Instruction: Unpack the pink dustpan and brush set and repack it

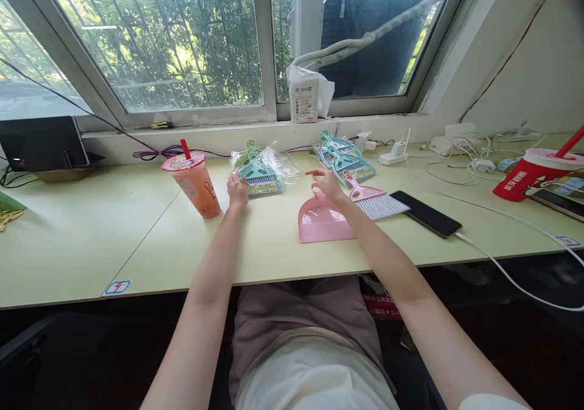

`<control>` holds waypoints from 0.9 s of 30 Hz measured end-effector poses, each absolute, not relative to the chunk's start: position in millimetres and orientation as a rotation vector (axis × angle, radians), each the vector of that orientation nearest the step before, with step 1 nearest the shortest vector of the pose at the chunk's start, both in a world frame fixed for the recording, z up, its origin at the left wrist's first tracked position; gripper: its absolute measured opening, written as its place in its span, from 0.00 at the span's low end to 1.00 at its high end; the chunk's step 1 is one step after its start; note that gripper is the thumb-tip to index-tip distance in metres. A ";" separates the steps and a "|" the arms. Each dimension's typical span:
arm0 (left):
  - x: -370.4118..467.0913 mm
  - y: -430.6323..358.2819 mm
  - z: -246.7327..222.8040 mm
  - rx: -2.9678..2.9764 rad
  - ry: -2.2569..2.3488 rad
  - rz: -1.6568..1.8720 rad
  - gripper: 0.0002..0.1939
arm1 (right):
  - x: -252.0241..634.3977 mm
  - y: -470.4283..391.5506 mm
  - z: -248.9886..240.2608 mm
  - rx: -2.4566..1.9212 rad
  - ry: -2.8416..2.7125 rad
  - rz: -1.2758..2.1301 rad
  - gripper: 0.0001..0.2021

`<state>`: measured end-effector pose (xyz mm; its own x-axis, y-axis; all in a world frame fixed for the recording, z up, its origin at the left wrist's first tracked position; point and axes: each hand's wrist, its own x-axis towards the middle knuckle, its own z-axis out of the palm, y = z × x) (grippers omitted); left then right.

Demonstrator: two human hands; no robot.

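My left hand (237,190) rests at the left edge of a plastic-wrapped set of a green dustpan and brush (260,176), its fingers apart and lightly bent. Over the handle of a pink dustpan (319,224) is my right hand (325,182), index finger stretched to the left, with nothing visible in it. The dustpan lies flat, partly hidden by my right forearm. Just right of that arm lies a pink hand brush (376,203) with pale bristles. Behind my right hand is another wrapped green dustpan and brush set (344,156).
An orange drink cup (196,188) with a red straw stands left of my left hand. A black phone (426,214) on a white cable (511,279) lies by the brush. At right are a red cup (529,176) and tangled cables. A small box (304,101) sits on the windowsill.
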<state>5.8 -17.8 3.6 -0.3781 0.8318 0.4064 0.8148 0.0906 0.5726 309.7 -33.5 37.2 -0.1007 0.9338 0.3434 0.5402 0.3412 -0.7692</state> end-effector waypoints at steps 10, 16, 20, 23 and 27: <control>-7.6 -16.9 -0.4 1.910 2.155 1.069 0.45 | 284.7 -45.5 27.5 -1.147 -2.155 0.498 0.19; -4.4 -15.1 -0.1 1.714 2.184 1.156 0.45 | 289.9 -43.3 23.1 -1.250 -2.185 0.419 0.20; -4.6 -16.0 2.1 1.716 2.156 1.168 0.38 | 294.9 -42.1 28.4 -1.260 -2.160 0.342 0.21; -5.0 -16.6 2.5 1.708 2.144 1.206 0.32 | 304.3 -39.5 34.0 -1.394 -2.147 0.270 0.22; -2.3 -15.9 4.5 1.661 2.198 1.247 0.26 | 324.5 -37.9 43.8 -1.509 -2.290 0.587 0.39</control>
